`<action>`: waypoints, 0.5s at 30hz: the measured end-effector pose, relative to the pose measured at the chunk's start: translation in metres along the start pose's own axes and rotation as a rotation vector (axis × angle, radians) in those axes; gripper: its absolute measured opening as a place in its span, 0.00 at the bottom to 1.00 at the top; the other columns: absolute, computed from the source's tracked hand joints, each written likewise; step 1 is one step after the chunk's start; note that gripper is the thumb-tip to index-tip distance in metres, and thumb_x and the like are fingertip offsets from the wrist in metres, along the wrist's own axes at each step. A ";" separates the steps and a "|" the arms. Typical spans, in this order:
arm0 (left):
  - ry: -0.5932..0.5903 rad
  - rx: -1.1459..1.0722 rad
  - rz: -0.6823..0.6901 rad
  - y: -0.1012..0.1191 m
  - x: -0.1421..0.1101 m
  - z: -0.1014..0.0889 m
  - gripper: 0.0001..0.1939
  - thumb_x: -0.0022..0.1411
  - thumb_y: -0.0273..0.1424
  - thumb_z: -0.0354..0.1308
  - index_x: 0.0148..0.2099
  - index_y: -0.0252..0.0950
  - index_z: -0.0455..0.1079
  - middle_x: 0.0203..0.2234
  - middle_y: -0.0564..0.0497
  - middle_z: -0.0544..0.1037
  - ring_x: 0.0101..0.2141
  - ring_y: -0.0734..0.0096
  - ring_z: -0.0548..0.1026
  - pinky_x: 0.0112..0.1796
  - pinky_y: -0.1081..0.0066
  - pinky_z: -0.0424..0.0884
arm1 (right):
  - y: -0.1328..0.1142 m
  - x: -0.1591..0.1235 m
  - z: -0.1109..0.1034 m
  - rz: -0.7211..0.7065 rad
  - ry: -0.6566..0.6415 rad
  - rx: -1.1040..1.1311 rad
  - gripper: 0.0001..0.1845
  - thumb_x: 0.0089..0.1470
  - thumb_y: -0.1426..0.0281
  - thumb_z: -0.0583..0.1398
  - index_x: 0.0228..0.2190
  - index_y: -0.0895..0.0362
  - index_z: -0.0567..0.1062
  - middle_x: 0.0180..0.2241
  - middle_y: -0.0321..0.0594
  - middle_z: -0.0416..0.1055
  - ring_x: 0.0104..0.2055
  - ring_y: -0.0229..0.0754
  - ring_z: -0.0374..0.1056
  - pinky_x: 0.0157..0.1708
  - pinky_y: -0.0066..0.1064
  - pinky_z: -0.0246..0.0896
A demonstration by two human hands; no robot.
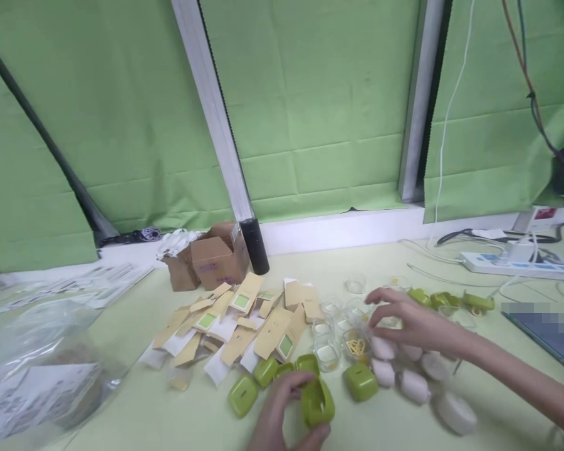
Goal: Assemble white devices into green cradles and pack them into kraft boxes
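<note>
My left hand point(286, 414) grips an olive-green hollow case point(317, 401) between thumb and fingers, its open side tilted up. Several similar green cases lie just behind and left of it, among them one rounded case point(243, 396). Another green case point(360, 382) sits to the right. My right hand point(397, 316) is over the clear plastic cups, fingers curved and apart, with nothing visible between them. Below it, a clear cup point(356, 346) contains yellowish loops. Several pale, rounded cases, such as this pale case point(414, 386), lie beneath and in front of my right forearm.
Folded cardboard sleeves point(237, 319) are heaped left of centre. Behind them stand a brown carton point(219, 260) and a black cylinder point(254, 246). A plastic bag point(51, 369) of printed sheets lies left. A power strip point(521, 266) and dark flat device point(545, 341) are on the right.
</note>
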State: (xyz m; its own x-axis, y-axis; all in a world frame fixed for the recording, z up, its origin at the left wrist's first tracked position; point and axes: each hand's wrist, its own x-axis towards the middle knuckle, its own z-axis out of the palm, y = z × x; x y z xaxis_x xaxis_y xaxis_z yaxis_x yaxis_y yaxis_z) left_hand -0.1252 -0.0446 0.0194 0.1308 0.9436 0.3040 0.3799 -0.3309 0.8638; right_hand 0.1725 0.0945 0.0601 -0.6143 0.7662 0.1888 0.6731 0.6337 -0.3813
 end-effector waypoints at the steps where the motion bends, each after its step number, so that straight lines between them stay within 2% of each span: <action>1: 0.038 -0.118 -0.058 0.010 0.007 0.003 0.17 0.51 0.32 0.63 0.45 0.43 0.71 0.44 0.46 0.75 0.46 0.60 0.72 0.46 0.66 0.67 | -0.015 0.011 0.003 -0.027 -0.045 0.007 0.12 0.55 0.65 0.56 0.32 0.51 0.80 0.51 0.42 0.66 0.54 0.50 0.60 0.52 0.43 0.56; 4: 0.094 -0.457 -0.193 0.031 0.031 0.010 0.11 0.48 0.37 0.65 0.35 0.38 0.74 0.40 0.46 0.75 0.40 0.62 0.72 0.40 0.69 0.68 | -0.040 0.038 0.014 -0.046 -0.129 0.002 0.07 0.47 0.69 0.62 0.27 0.52 0.81 0.51 0.43 0.67 0.53 0.53 0.61 0.51 0.43 0.55; 8: 0.099 -0.756 -0.285 0.038 0.060 0.022 0.14 0.53 0.40 0.60 0.38 0.35 0.73 0.33 0.48 0.74 0.31 0.70 0.69 0.35 0.70 0.65 | -0.043 0.052 0.026 -0.016 -0.212 -0.011 0.03 0.33 0.73 0.67 0.18 0.54 0.81 0.48 0.45 0.69 0.50 0.56 0.63 0.48 0.42 0.56; 12: 0.247 -1.146 -0.269 0.031 0.073 0.038 0.09 0.52 0.36 0.55 0.31 0.34 0.69 0.29 0.48 0.72 0.27 0.70 0.66 0.28 0.70 0.63 | -0.045 0.044 0.029 0.028 -0.193 0.010 0.05 0.36 0.75 0.64 0.21 0.55 0.80 0.52 0.45 0.66 0.53 0.55 0.60 0.51 0.40 0.53; 15: 0.288 -1.240 -0.314 0.025 0.073 0.045 0.06 0.51 0.33 0.52 0.29 0.35 0.65 0.26 0.48 0.72 0.23 0.70 0.66 0.25 0.70 0.61 | -0.044 0.035 0.025 0.058 -0.158 0.070 0.05 0.39 0.74 0.62 0.23 0.57 0.79 0.52 0.46 0.65 0.52 0.53 0.62 0.48 0.38 0.57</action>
State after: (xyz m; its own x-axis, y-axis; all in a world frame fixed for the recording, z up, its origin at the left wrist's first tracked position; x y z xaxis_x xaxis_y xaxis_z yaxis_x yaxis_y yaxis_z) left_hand -0.0652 0.0163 0.0447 -0.0663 0.9972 -0.0354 -0.7518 -0.0266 0.6588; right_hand 0.1113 0.0903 0.0613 -0.6361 0.7713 0.0222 0.6825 0.5758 -0.4502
